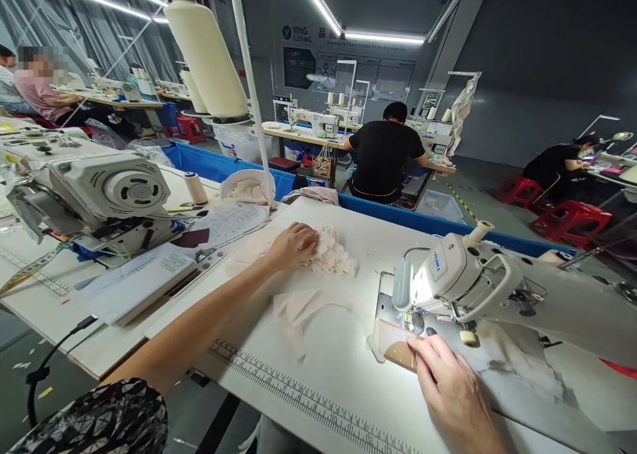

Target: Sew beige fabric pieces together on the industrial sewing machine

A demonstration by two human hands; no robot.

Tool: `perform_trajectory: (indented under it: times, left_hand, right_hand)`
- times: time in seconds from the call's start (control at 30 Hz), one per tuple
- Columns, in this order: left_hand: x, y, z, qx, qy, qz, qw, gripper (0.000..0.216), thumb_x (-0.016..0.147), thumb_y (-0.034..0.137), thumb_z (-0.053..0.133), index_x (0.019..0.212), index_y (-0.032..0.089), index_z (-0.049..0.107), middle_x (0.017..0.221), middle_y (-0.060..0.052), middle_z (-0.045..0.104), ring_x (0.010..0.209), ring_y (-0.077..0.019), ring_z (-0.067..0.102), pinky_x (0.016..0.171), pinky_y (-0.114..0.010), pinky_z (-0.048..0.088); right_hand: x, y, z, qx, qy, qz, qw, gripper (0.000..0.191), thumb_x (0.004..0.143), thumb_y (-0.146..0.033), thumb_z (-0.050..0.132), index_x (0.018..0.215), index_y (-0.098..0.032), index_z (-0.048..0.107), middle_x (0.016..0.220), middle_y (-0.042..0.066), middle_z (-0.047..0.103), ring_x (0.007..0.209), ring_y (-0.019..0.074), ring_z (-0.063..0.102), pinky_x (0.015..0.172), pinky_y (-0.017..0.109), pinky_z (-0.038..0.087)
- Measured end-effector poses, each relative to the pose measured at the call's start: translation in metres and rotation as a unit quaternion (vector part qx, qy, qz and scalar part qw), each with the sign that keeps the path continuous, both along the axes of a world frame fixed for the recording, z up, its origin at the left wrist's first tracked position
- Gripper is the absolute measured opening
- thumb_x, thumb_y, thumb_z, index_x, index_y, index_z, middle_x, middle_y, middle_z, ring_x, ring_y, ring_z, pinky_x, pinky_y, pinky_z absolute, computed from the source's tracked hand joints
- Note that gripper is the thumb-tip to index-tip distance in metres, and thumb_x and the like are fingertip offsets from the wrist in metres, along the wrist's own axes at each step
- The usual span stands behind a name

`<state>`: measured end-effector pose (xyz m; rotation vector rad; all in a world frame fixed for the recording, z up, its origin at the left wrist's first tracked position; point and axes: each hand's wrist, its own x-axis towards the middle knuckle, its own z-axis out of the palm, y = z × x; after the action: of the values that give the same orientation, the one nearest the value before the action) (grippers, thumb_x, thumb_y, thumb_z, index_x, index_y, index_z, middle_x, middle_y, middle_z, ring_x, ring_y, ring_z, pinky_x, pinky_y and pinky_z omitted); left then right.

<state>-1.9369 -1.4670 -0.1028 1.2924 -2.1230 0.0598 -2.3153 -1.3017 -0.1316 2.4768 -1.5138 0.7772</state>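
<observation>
My left hand (297,243) reaches forward with curled fingers on the edge of a pile of ruffled cream fabric pieces (331,253). Nearer to me, a loose cream fabric piece (293,314) lies flat on the white table. My right hand (450,387) is in front of the sewing machine (448,275), its fingertips closed on the edge of a flat tan piece (402,356). Pale cloth partly covers that piece, beside the lit needle area. Whether the tan piece is cloth or card I cannot tell. More thin cream fabric (522,361) lies under the machine arm.
A ruler scale (318,401) runs along the table's front edge. At left are a second sewing machine (114,188), a white box (144,281) and papers (233,223). A large thread cone (206,56) hangs over the back. Beyond a blue trough (418,223), a person in black (385,152) sits.
</observation>
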Motion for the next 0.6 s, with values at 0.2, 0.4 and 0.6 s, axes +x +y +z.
perform_trajectory:
  times: [0.2,0.4,0.6]
  left_hand:
    - [-0.002,-0.006,0.009,0.048,0.071,0.041,0.995,0.023,0.084,0.033,0.048,0.087,0.020,0.068,0.093,-0.009,0.070,0.087,-0.0225,0.062,0.078,-0.032,0.049]
    - [0.003,-0.004,0.015,0.067,0.138,0.112,0.982,0.027,0.086,0.034,0.040,0.070,0.019,0.057,0.069,-0.003,0.064,0.067,-0.0176,0.058,0.062,-0.027,0.041]
    - [0.006,-0.025,0.020,0.092,0.189,0.191,0.959,0.033,0.089,0.028,0.030,0.074,0.018,0.058,0.060,-0.003,0.063,0.058,-0.0173,0.060,0.055,-0.025,0.042]
  right_hand:
    - [0.001,0.000,0.001,-0.006,0.003,0.001,1.000,0.030,0.099,-0.026,0.037,0.102,-0.024,0.067,0.079,0.006,0.064,0.062,0.0203,0.060,0.058,0.035,0.047]
    - [0.000,-0.001,-0.003,0.003,0.003,-0.001,1.000,0.029,0.101,-0.028,0.037,0.104,-0.023,0.066,0.083,0.005,0.064,0.065,0.0194,0.060,0.061,0.034,0.048]
    - [-0.003,-0.001,-0.006,-0.001,0.002,0.006,1.000,0.028,0.099,-0.025,0.038,0.105,-0.023,0.066,0.085,0.006,0.065,0.067,0.0198,0.062,0.061,0.034,0.049]
